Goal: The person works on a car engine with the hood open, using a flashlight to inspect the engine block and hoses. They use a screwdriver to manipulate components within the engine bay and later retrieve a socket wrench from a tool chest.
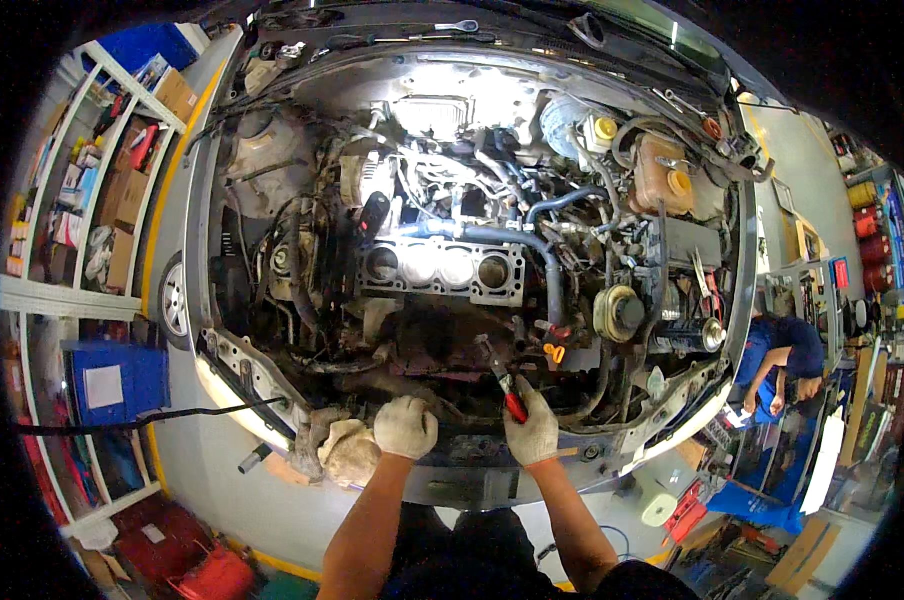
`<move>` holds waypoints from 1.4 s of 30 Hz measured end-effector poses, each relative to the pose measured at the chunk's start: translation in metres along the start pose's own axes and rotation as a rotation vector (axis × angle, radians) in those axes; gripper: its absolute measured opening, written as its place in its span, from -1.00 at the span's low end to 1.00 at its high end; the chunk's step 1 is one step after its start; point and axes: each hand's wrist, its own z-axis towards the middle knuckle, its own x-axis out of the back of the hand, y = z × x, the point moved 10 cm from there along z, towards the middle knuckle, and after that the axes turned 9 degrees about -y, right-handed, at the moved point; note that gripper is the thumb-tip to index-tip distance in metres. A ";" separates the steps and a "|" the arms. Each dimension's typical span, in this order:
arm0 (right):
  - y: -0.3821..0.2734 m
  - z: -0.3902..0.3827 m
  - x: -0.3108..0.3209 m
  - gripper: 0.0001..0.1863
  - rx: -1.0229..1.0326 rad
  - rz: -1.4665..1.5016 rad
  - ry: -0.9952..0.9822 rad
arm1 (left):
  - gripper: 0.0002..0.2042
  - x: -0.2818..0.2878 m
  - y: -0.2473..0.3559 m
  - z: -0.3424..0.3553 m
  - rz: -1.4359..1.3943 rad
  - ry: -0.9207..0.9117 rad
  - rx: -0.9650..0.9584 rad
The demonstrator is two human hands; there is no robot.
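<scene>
My left hand, in a pale work glove, is closed in a fist at the front edge of the engine bay; anything inside the fist is hidden. In the same kind of glove, my right hand is wrapped round a red-handled hand tool. The tool's narrow metal end points up and away, over the dark gap behind the front panel. Beyond both hands lies the bare engine block with its row of round cylinder bores. A crumpled, stained cloth hangs just left of my left hand.
A thick blue-grey hose curves past the block's right end. Near it are red-and-yellow pliers-like handles, a round filter-like part and a brown coolant tank. Shelves stand left; a co-worker bends at the right.
</scene>
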 end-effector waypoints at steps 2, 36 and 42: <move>0.015 -0.005 -0.001 -0.47 -0.041 -0.068 0.102 | -0.84 -0.002 0.000 -0.003 -0.006 0.017 -0.016; 0.017 0.007 -0.009 -0.60 -0.480 -0.301 0.189 | -0.84 -0.004 0.002 -0.003 -0.046 0.025 -0.055; 0.018 0.006 -0.008 -0.61 -0.495 -0.280 0.173 | -0.84 -0.001 0.004 -0.002 -0.049 0.008 -0.025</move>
